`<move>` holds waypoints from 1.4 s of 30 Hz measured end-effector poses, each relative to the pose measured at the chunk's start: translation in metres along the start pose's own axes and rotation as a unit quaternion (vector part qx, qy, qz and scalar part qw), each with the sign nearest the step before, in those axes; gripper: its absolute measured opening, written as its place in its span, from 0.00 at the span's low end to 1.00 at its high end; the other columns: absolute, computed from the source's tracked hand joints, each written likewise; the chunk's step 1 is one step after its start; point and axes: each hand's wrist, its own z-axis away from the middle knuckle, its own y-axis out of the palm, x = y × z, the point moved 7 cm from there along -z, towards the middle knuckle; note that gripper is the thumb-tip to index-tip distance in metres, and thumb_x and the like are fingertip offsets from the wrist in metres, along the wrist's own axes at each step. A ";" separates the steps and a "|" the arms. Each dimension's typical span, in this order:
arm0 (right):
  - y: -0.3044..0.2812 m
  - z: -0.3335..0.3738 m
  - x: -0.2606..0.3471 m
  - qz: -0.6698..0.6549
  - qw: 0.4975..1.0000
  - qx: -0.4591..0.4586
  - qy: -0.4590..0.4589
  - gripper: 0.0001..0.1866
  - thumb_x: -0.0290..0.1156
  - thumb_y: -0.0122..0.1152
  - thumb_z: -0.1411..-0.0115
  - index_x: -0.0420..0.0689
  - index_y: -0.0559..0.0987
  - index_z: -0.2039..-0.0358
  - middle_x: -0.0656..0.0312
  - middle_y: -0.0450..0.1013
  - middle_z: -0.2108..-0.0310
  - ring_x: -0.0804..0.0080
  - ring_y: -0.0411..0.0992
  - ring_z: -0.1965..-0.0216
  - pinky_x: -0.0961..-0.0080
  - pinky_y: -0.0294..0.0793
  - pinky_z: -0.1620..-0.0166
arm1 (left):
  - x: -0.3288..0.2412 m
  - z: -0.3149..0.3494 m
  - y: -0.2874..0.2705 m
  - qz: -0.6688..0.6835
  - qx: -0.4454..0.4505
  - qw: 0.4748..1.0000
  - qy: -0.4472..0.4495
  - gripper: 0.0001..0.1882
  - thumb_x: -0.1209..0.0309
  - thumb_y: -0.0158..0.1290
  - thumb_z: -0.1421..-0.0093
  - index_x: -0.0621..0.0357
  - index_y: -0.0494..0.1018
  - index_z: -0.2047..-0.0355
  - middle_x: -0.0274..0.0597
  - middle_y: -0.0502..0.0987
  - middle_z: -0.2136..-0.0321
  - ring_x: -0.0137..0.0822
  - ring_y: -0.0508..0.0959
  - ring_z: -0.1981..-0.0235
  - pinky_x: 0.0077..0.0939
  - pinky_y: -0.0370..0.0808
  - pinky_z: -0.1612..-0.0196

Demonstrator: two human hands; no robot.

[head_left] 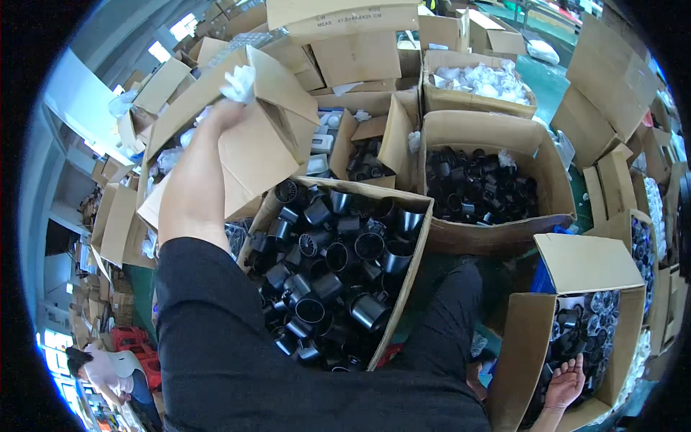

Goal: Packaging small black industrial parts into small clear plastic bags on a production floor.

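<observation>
Cardboard carton [245,137], tilted, top flap gripped by left hand [232,108]; fingers hidden behind a white wad [240,81], so grip closed on flap, detail unclear. Right hand [567,381], palm up, fingers spread, beside box of black parts [576,338]. Large box of black cups [338,266] between.

Raised carton and white wad

A brown cardboard box [248,137] stood tipped up among the other cartons, its flaps open and its empty inside facing right. A crumpled white wad [240,83], cloth or paper, sat bunched at the box's top edge, just above the black parts bin.
</observation>
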 end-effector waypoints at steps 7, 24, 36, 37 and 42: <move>0.000 -0.010 -0.006 0.017 1.000 -0.012 0.009 0.25 0.37 0.47 0.32 0.41 0.68 0.38 0.63 0.70 0.60 0.75 0.67 0.65 0.79 0.68 0.64 | 0.041 0.032 0.060 -0.079 0.460 0.884 -0.007 0.41 0.40 0.40 0.36 0.65 0.69 0.39 0.53 0.70 0.37 0.53 0.70 0.38 0.42 0.63 0.34; -0.043 0.011 0.025 0.023 0.979 -0.182 -0.085 0.12 0.31 0.55 0.34 0.41 0.78 0.53 0.63 0.74 0.69 0.75 0.69 0.70 0.81 0.68 0.66 | 0.189 0.076 0.220 0.011 0.452 0.876 0.166 0.29 0.55 0.41 0.33 0.63 0.71 0.42 0.53 0.75 0.44 0.50 0.74 0.44 0.39 0.69 0.40; -0.031 0.037 0.019 0.533 0.831 -0.157 -0.023 0.13 0.30 0.52 0.35 0.41 0.79 0.54 0.60 0.78 0.66 0.72 0.73 0.70 0.79 0.73 0.64 | -0.187 0.274 0.151 0.137 0.362 0.893 0.231 0.22 0.65 0.49 0.35 0.61 0.72 0.43 0.49 0.77 0.48 0.44 0.76 0.47 0.33 0.71 0.43; -0.023 0.036 0.014 0.606 0.786 -0.121 -0.022 0.14 0.30 0.52 0.35 0.41 0.79 0.53 0.60 0.79 0.65 0.70 0.74 0.69 0.78 0.74 0.63 | -0.249 0.297 0.110 0.136 0.343 0.898 0.238 0.22 0.65 0.50 0.35 0.61 0.73 0.43 0.48 0.77 0.48 0.44 0.76 0.47 0.32 0.71 0.43; -0.008 0.037 0.006 0.721 0.687 -0.081 -0.030 0.15 0.30 0.55 0.38 0.42 0.79 0.51 0.59 0.80 0.63 0.67 0.74 0.67 0.74 0.75 0.59 | -0.453 0.490 -0.039 0.349 0.423 0.708 0.444 0.20 0.76 0.56 0.41 0.60 0.73 0.47 0.45 0.77 0.48 0.42 0.76 0.48 0.32 0.73 0.44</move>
